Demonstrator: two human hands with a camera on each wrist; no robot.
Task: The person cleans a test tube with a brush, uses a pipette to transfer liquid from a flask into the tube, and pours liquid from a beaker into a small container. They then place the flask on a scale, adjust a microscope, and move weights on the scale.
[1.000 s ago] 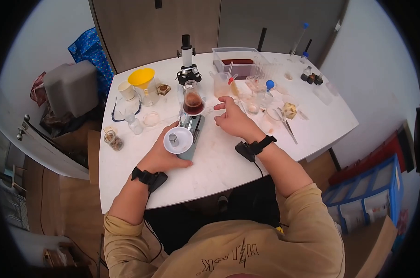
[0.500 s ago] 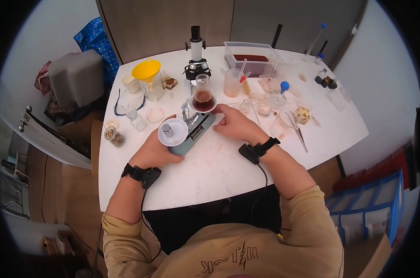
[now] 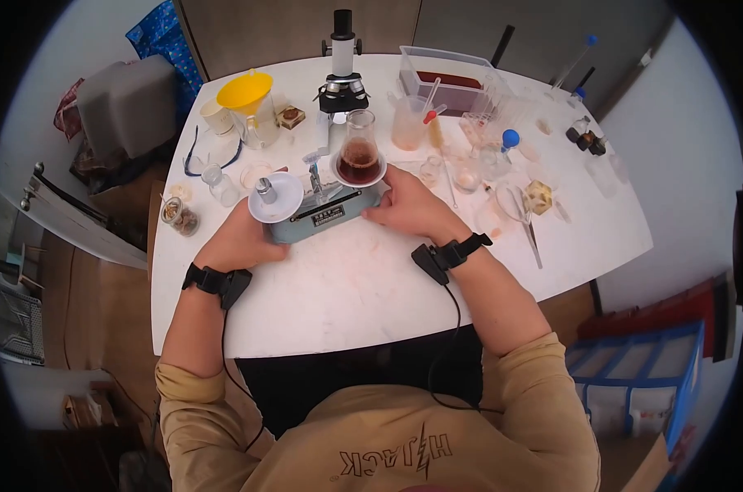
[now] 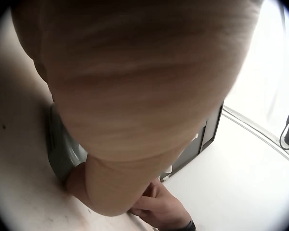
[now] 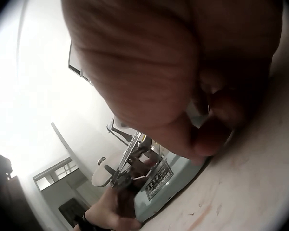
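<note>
A grey-green pan balance [image 3: 326,223] stands on the table before me, its nameplate facing my body. My left hand [image 3: 238,239] grips its left end, thumb along the front; the pan above hides some fingers. At the other end my right hand [image 3: 412,207] holds the base, with its fingertips low against the corner in the right wrist view. A metal weight [image 3: 265,191] sits on the left white pan [image 3: 285,209]. On the right pan [image 3: 338,174] stands an upright conical flask [image 3: 360,156] with red-brown liquid in its lower part.
Behind the balance is a microscope [image 3: 343,70]. A yellow funnel [image 3: 244,92], safety glasses [image 3: 193,160] and a glass jar [image 3: 179,217] stand left. To the right are a plastic beaker [image 3: 407,127], tweezers [image 3: 533,242], a blue-bulb dropper [image 3: 511,138] and a clear tub [image 3: 412,70].
My right hand has come in to the balance's right end and holds it. The balance has turned from pointing away to lying nearly crosswise, its left end swinging left with my left hand.
</note>
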